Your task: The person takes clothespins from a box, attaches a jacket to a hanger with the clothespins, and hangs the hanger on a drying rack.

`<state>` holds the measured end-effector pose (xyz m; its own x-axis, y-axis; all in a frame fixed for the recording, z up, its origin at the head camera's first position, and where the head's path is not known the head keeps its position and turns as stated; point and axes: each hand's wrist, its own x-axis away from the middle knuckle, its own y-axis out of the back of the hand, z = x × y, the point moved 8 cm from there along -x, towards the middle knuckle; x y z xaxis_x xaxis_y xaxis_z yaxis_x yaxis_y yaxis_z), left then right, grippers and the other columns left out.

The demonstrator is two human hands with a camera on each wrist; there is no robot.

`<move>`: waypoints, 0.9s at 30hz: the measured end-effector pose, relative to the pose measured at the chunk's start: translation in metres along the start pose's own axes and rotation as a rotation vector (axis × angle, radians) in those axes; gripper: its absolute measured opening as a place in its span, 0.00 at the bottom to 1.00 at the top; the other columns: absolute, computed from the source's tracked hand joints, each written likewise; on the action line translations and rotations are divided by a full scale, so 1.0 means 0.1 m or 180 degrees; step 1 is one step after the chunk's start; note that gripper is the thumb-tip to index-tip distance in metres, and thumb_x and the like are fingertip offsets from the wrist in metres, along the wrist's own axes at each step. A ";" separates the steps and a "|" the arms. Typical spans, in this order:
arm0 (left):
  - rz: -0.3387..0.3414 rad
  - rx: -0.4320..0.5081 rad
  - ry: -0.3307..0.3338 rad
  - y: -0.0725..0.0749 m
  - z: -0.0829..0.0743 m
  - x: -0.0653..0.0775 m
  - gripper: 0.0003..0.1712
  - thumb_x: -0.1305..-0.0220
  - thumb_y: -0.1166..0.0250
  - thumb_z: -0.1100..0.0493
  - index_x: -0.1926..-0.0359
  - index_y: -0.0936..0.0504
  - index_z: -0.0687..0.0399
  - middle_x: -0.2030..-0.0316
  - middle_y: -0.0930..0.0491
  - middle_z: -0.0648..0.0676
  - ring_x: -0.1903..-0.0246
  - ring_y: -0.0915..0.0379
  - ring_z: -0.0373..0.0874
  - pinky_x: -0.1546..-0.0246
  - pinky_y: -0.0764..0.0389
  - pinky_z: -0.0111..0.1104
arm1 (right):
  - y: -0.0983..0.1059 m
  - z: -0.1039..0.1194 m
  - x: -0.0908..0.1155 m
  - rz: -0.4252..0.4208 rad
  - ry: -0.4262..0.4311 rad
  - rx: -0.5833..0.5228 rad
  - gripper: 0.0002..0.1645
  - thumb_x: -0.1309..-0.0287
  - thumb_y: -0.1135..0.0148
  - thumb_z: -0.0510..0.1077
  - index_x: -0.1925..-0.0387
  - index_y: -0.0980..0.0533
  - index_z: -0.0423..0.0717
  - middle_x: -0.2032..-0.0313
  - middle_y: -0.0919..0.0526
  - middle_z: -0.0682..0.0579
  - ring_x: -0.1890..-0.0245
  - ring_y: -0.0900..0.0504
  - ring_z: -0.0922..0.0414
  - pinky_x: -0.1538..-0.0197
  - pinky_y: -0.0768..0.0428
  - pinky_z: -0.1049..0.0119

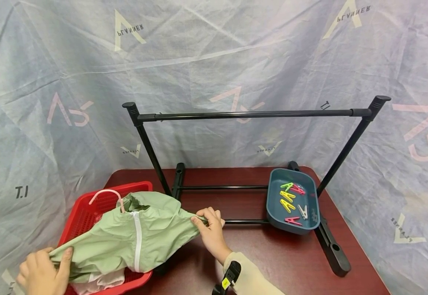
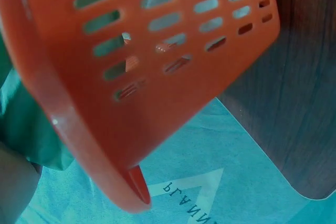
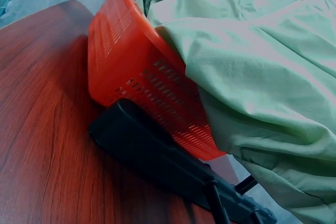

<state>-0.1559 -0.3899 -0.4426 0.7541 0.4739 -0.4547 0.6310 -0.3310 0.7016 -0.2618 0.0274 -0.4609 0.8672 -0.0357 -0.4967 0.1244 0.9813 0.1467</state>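
A light green zip jacket (image 1: pixel 155 229) with a white zipper (image 1: pixel 137 241) is stretched sideways over a red basket (image 1: pixel 74 217). A pink hanger (image 1: pixel 105 191) pokes its hook out of the collar. My left hand (image 1: pixel 44 270) pinches the end of one sleeve, at the basket's near left side. The other sleeve's end is pinched between thumb and fingers of my right hand (image 1: pixel 212 235), to the right of the basket. In the right wrist view the jacket (image 3: pixel 252 77) drapes over the basket's rim and hides part of its wall.
Behind stands a black rack with a horizontal bar (image 1: pixel 251 115); its foot (image 3: pixel 142 150) lies beside the basket. A blue bin (image 1: pixel 273 213) at the right holds several coloured clothespins (image 1: pixel 287 205). Pale pink cloth (image 1: pixel 101 284) lies in the basket. Everything stands on a dark red table (image 1: pixel 243 258).
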 end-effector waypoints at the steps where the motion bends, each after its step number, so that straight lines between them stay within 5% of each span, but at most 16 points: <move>1: -0.0018 0.0011 -0.0016 0.00 0.00 0.00 0.30 0.29 0.50 0.44 0.54 0.34 0.73 0.58 0.40 0.75 0.53 0.47 0.80 0.54 0.50 0.69 | 0.00 0.00 0.00 -0.0003 -0.0004 0.0003 0.05 0.42 0.32 0.42 0.69 0.22 0.53 0.69 0.23 0.57 0.63 0.34 0.56 0.53 0.48 0.55; 11: -0.0064 0.0047 0.0121 -0.02 0.01 0.01 0.33 0.26 0.56 0.40 0.53 0.34 0.73 0.57 0.40 0.75 0.51 0.48 0.79 0.55 0.50 0.70 | -0.02 -0.03 0.00 -0.0069 -0.0095 0.0089 0.08 0.46 0.32 0.31 0.71 0.24 0.43 0.71 0.24 0.48 0.65 0.35 0.49 0.53 0.50 0.55; 19: -0.0248 0.0073 0.0192 0.00 0.00 0.03 0.34 0.27 0.54 0.39 0.53 0.33 0.72 0.56 0.40 0.77 0.49 0.47 0.80 0.58 0.47 0.70 | -0.01 -0.05 0.01 0.0035 -0.0040 0.0011 0.05 0.41 0.33 0.40 0.69 0.22 0.52 0.70 0.24 0.56 0.64 0.36 0.59 0.53 0.48 0.57; 23: -0.0407 0.0046 0.0056 0.01 -0.02 0.05 0.36 0.32 0.49 0.35 0.53 0.33 0.70 0.59 0.40 0.75 0.53 0.45 0.80 0.62 0.46 0.67 | -0.02 -0.06 0.02 0.0066 -0.0022 -0.0028 0.04 0.40 0.33 0.43 0.68 0.22 0.53 0.69 0.23 0.57 0.64 0.36 0.59 0.53 0.49 0.56; 27: -0.0707 -0.0053 -0.0292 0.03 -0.06 0.08 0.54 0.46 0.49 0.18 0.54 0.32 0.69 0.63 0.39 0.75 0.61 0.43 0.77 0.68 0.44 0.62 | -0.02 -0.08 0.01 0.0077 -0.0029 -0.0010 0.04 0.41 0.32 0.43 0.68 0.22 0.53 0.69 0.23 0.58 0.63 0.35 0.58 0.53 0.48 0.54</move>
<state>-0.1486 -0.3821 -0.4408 0.6109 0.4571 -0.6464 0.7808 -0.2131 0.5872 -0.2647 0.0273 -0.4687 0.8744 -0.0135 -0.4850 0.1017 0.9825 0.1560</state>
